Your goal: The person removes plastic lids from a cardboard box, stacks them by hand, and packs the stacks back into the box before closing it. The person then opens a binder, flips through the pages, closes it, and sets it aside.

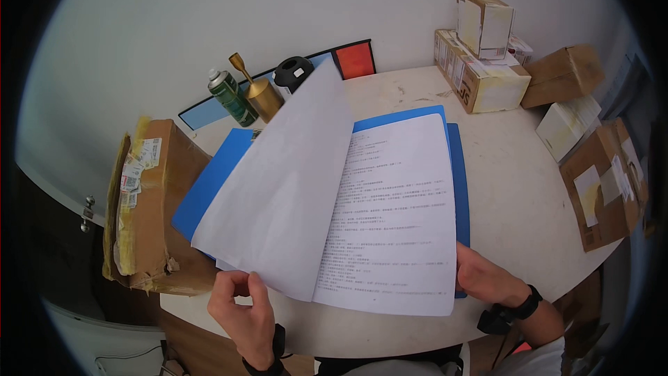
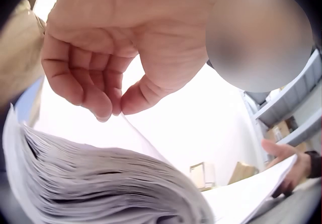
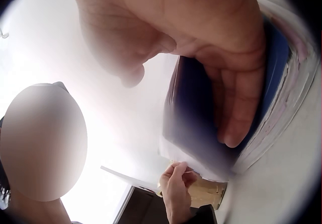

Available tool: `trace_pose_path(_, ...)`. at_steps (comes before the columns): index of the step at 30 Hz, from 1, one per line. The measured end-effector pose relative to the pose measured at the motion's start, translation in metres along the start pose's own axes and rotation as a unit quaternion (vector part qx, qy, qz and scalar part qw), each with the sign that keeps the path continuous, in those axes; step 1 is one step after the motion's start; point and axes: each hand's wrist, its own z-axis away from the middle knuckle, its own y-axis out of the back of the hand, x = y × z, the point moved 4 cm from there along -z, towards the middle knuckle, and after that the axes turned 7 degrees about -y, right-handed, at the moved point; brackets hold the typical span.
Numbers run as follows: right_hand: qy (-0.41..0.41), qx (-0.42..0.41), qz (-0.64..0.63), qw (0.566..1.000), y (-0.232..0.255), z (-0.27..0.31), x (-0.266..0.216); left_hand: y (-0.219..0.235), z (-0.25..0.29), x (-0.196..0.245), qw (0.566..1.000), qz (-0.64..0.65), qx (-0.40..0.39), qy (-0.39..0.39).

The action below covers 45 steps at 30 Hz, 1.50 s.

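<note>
A blue folder [image 1: 209,188] lies spread on the table with a thick stack of pages [image 2: 110,183] in it. One blank-looking page [image 1: 278,167] slants up over the left half; a printed page [image 1: 396,230] faces up on the right. My left hand [image 1: 243,310] is at the lower left corner, pinching a sheet's edge between thumb and fingertips, as the left wrist view shows. On the right side my right hand [image 1: 490,278] has its fingers [image 3: 236,103] extended against the blue cover below the pages, the thumb apart from them. Those fingers are hidden in the head view.
A large taped carton [image 1: 174,202] stands left of the folder. Behind it are a green spray can [image 1: 233,97], a brass-coloured vessel [image 1: 264,101] and a black round object [image 1: 292,73]. Several cardboard boxes [image 1: 490,83] fill the right back and right edge of the table [image 1: 515,167].
</note>
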Motion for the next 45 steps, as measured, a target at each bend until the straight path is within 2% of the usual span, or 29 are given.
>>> trace_pose_path(2,0.001,0.004,0.004,1.000,-0.001,0.001,-0.002,0.015,0.002,-0.012,0.995,-0.019,0.099,0.024)
trace_pose_path(3,0.003,0.010,0.021,1.000,-0.001,0.000,-0.002,0.015,0.003,-0.007,0.995,-0.020,0.098,0.022)
trace_pose_path(5,-0.003,0.008,0.039,0.999,-0.002,-0.001,-0.001,0.012,0.010,0.031,0.991,0.032,0.018,-0.127)
trace_pose_path(6,-0.011,0.011,0.036,0.999,-0.001,-0.001,0.000,0.004,0.008,0.052,0.978,0.061,-0.102,-0.172)
trace_pose_path(7,-0.018,0.016,0.034,0.999,0.000,-0.001,0.000,-0.012,0.008,0.062,0.943,0.112,-0.229,-0.216)
trace_pose_path(9,-0.023,0.013,0.040,0.999,0.000,-0.001,0.000,-0.041,0.006,0.080,0.888,0.089,-0.344,-0.292)
trace_pose_path(13,-0.004,0.019,0.047,0.999,0.000,0.000,0.000,-0.056,0.007,0.061,0.866,0.083,-0.392,-0.299)
trace_pose_path(15,-0.008,0.035,0.055,0.998,-0.004,-0.001,-0.003,-0.057,0.006,0.055,0.864,0.070,-0.414,-0.276)
trace_pose_path(17,-0.015,0.051,0.066,0.996,-0.001,-0.001,-0.003,-0.053,0.003,0.068,0.864,0.074,-0.411,-0.283)
trace_pose_path(18,-0.012,0.033,0.059,0.998,0.001,0.000,-0.001,-0.052,0.002,0.074,0.863,0.078,-0.408,-0.288)
trace_pose_path(19,-0.009,0.014,0.051,0.999,0.001,0.000,0.001,-0.055,0.003,0.075,0.863,0.078,-0.409,-0.287)
trace_pose_path(24,0.007,0.013,0.056,0.998,0.000,-0.001,0.000,-0.063,0.003,0.068,0.848,0.097,-0.422,-0.305)
trace_pose_path(28,0.025,0.010,0.064,0.998,0.000,-0.002,-0.001,-0.062,0.002,0.069,0.853,0.095,-0.420,-0.294)
trace_pose_path(30,0.029,0.016,0.060,0.998,0.000,-0.001,0.001,-0.059,0.008,0.071,0.853,0.096,-0.388,-0.335)
trace_pose_path(33,0.012,0.018,0.041,0.999,0.000,0.001,0.002,-0.050,0.009,0.069,0.868,0.117,-0.356,-0.325)
trace_pose_path(35,-0.008,0.017,0.025,1.000,0.001,0.001,0.002,-0.033,0.000,0.051,0.937,0.096,-0.258,-0.216)
trace_pose_path(36,0.002,0.008,0.029,1.000,0.000,0.001,0.000,-0.024,-0.005,0.040,0.971,0.079,-0.167,-0.151)
trace_pose_path(38,0.017,0.003,0.031,0.999,-0.001,0.001,-0.001,-0.006,-0.005,-0.008,0.997,0.031,-0.057,-0.030)
trace_pose_path(40,0.015,-0.004,0.025,1.000,-0.002,0.000,0.001,0.011,-0.004,-0.019,0.999,-0.019,-0.020,0.020)
trace_pose_path(41,0.017,-0.003,0.024,1.000,-0.002,-0.001,0.002,0.011,0.000,-0.017,0.999,-0.020,-0.021,0.018)
trace_pose_path(43,0.024,0.004,0.044,0.999,0.000,-0.002,0.003,0.008,0.006,0.021,0.997,0.044,-0.013,-0.065)
trace_pose_path(44,0.019,-0.001,0.047,0.999,0.000,-0.002,0.004,0.001,0.007,0.042,0.986,0.068,-0.050,-0.142)
trace_pose_path(45,0.010,0.002,0.044,0.999,0.001,-0.001,0.006,-0.006,0.011,0.058,0.970,0.075,-0.125,-0.197)
